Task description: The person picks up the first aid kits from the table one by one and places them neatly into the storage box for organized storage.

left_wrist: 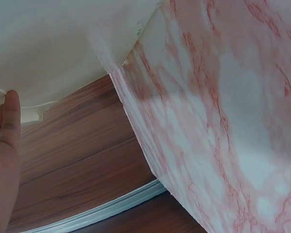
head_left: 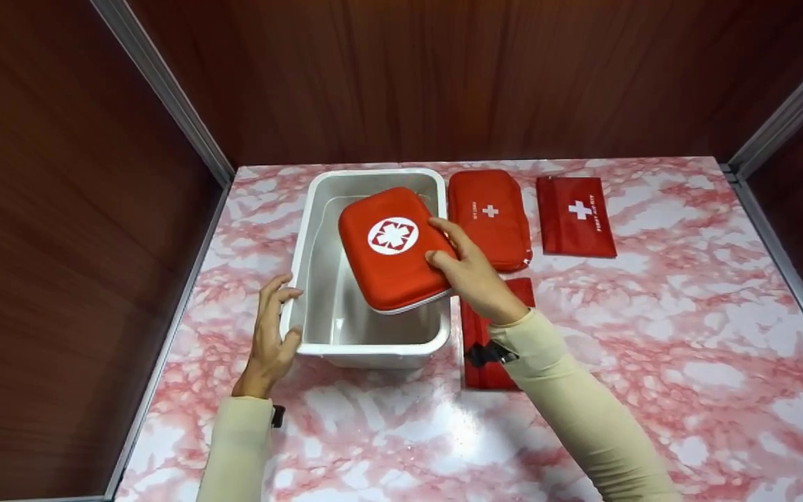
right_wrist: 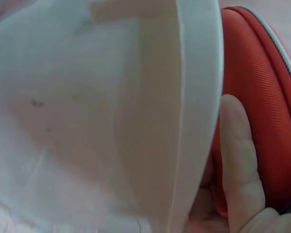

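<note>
My right hand (head_left: 471, 272) grips a red hard-shell first-aid case (head_left: 387, 272) by its right side, thumb on the top face. The case has a white round emblem and is tilted over the mouth of a white plastic bin (head_left: 366, 351). In the right wrist view, a finger lies along the red case (right_wrist: 262, 107), and the bin's rim (right_wrist: 201, 97) hides part of it. My left hand (head_left: 272, 338) is at the bin's left rim, its loosely bent fingers touching the edge. In the left wrist view, one finger (left_wrist: 10, 116) stands straight against the bin (left_wrist: 63, 53).
Right of the bin lies a red soft pouch (head_left: 492, 233) with a white cross. Farther right is a flat red first-aid pouch (head_left: 572, 230). Another flat red pouch (head_left: 475, 331) lies partly under my right forearm. Wooden panels (head_left: 429, 84) wall in the pink marbled table (head_left: 687, 314).
</note>
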Demonstrator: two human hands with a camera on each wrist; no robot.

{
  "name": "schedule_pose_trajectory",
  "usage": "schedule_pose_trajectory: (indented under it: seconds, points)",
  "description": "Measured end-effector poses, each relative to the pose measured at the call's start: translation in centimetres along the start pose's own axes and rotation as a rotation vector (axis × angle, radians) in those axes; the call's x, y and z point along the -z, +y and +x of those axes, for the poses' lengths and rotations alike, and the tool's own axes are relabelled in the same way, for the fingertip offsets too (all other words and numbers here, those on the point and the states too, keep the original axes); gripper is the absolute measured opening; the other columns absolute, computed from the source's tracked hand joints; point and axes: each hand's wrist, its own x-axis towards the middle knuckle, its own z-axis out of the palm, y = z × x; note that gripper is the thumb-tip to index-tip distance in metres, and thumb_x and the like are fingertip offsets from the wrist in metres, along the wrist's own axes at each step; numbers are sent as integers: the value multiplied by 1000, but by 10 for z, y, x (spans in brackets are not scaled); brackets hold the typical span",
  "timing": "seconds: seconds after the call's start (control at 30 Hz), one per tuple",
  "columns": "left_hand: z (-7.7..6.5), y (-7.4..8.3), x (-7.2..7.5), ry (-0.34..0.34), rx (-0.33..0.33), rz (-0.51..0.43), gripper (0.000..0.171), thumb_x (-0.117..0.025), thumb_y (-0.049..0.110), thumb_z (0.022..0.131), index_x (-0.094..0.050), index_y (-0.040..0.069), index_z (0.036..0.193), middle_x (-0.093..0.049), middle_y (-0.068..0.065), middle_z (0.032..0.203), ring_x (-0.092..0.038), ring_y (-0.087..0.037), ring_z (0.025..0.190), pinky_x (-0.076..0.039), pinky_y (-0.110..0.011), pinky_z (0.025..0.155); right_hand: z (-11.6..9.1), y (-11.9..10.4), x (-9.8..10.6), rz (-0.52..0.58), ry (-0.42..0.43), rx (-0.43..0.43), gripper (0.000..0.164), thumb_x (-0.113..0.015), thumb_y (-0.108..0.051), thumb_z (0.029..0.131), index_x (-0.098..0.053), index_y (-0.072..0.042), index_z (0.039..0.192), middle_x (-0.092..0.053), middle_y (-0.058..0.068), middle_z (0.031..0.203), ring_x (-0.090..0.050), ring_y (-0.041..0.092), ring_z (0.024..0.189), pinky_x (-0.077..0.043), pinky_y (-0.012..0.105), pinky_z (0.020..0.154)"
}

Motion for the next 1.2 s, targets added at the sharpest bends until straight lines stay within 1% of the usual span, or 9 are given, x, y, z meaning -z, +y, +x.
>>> schedule_pose_trajectory:
  seconds: [0.1,0.23,0.37,0.5,0.63,0.83,1.03,1.13,1.2]
  points:
    - [0,2,0,5,-4,0,57,-44,-6,61,-55,-9,117,-41,-29,140,-40,-37,126,-31,-31,105,3,-1,-6,-96,21,14,52,-56,-12,90,-52,-10,142,-50,17,137,-47,27,111,-36,32,95]
    - [1,5,-2,5,-4,6,55,-43,-7,61,-53,-14,114,-39,-36,138,-40,-42,125,-31,-29,105,6,-3,-13,-183,39,23,45,-57,-14,89,-60,-10,134,-51,20,127,-43,28,110,-35,36,95]
    - [2,7,-1,-3,-7,-3,46,-46,-4,68,-52,-18,112,-38,-41,135,-39,-50,122,-31,-27,106,8,-4,-18,-224,44,4,40,-56,-14,89,-62,-10,129,-51,20,124,-43,28,110,-36,35,93]
    - [2,7,2,-13,-7,14,43,-49,4,74,-54,-14,113,-40,-36,137,-41,-47,124,-30,-28,107,11,-4,-25,-251,41,-35,39,-55,-17,88,-63,-13,126,-50,19,121,-42,28,110,-37,35,89]
    - [3,5,5,-28,-1,24,48,-50,4,70,-57,-8,116,-42,-29,141,-43,-40,126,-32,-29,106,16,-2,-30,-296,29,-39,38,-54,-19,87,-64,-14,123,-53,20,119,-42,28,109,-39,35,89]
    - [4,2,6,-22,-5,10,53,-49,0,64,-58,-8,116,-43,-29,140,-44,-40,124,-33,-27,104,19,-4,-33,-364,-1,-57,36,-56,-21,88,-64,-14,122,-54,21,120,-44,29,108,-42,35,88]
    - [4,3,7,-25,3,13,54,-47,-2,63,-58,-7,116,-43,-26,141,-42,-38,128,-32,-28,104,20,-4,-34,-340,-33,-103,33,-56,-23,92,-63,-13,123,-48,21,122,-46,30,110,-55,33,74]
    - [3,3,7,-30,12,13,55,-46,-3,63,-58,-6,116,-44,-23,142,-42,-36,128,-32,-29,104,19,-3,-35,-288,-45,-133,32,-55,-23,94,-61,-12,123,-44,21,123,-47,32,113,-59,36,67]
    - [3,3,7,-31,18,8,55,-46,-4,62,-58,-6,116,-43,-23,142,-42,-36,127,-33,-29,103,18,-3,-36,-254,-62,-147,31,-54,-21,96,-59,-9,125,-41,23,125,-49,33,113,-59,35,68]
